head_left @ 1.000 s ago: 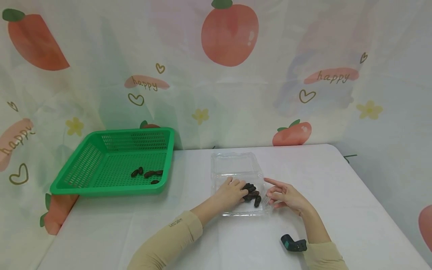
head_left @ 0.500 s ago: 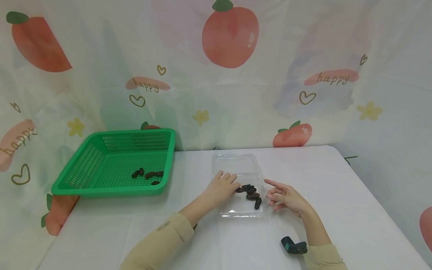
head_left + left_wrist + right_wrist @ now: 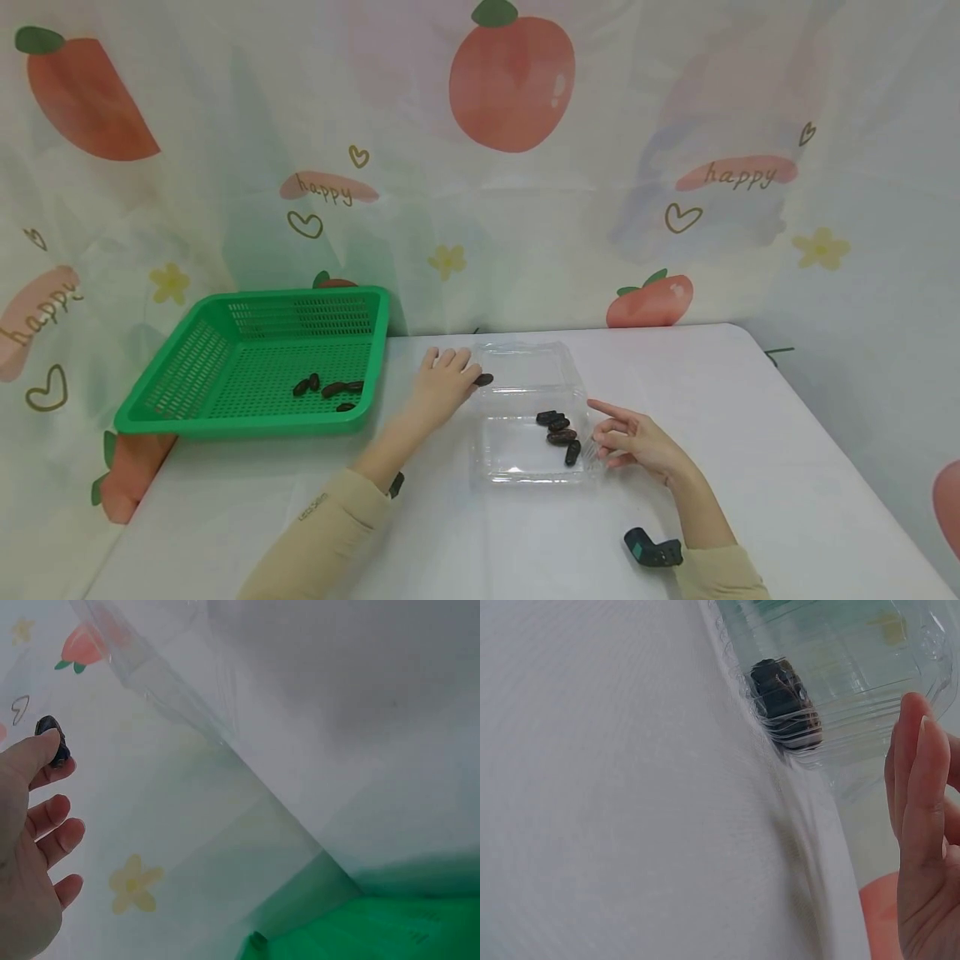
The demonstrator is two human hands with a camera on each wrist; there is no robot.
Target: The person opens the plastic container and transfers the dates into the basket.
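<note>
Between thumb and index finger, my left hand [image 3: 438,385] pinches a dark brown date [image 3: 52,742], held up at the left of the clear plastic container's raised lid. The clear container [image 3: 517,460] lies with its lid back on the white table, and several dates [image 3: 561,437] sit in its right half. My right hand [image 3: 637,440] is at the container's right side, index finger extended and the others loosely bent. In the right wrist view its fingertips [image 3: 915,712] are against or very near the clear wall; contact is hard to tell.
A green slotted basket [image 3: 379,350] stands at the table's left rear, with several dates [image 3: 333,389] on its floor. A black wrist device [image 3: 652,548] sits by the right sleeve. Behind the white table [image 3: 787,467] hangs a fruit-patterned cloth [image 3: 525,242].
My left hand has lifted a date out of the container and moved up and left, towards the basket. The right hand has stayed in place.
</note>
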